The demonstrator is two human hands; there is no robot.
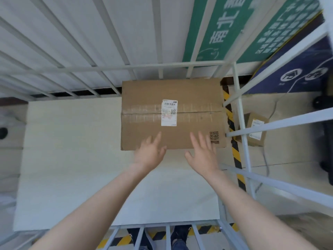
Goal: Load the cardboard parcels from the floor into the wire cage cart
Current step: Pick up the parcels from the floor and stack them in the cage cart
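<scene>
Parcel (171, 114) sits inside the cart (126, 66), on the cart floor (72, 159), in the far right corner. Its far edge is against the back bars and its right edge is close to the right side bars. It lies flat, taped seam and shipping label (169, 112) up.

Left hand (150, 153) and right hand (202, 154) are both over the parcel's near edge. Both grips are released, fingers spread and holding nothing. Cannot tell if the fingertips touch the cardboard or hover just above it.

Step in hand, as a judgement: seating this parcel or letting go of it.
- Push with flat palms on the near edge so it squares into the corner.
- Keep it tight to the back and right bars; that leaves the left side and near edge of the cart floor free for more.
- Lift the arms clear of the front rail when pulling out.

More to load, likely: a smaller parcel (255, 130) lies on the ground outside the right bars.

Surface: the cart floor is a pale flat panel. The ground outside is light, with black-and-yellow tape (236, 152) along the cart's right side and front.

Room: a white ribbed wall stands behind the cart. A green sign (216, 24) and a blue sign (297, 73) are at far right. Shoes (180, 235) show beyond the front bars.
</scene>
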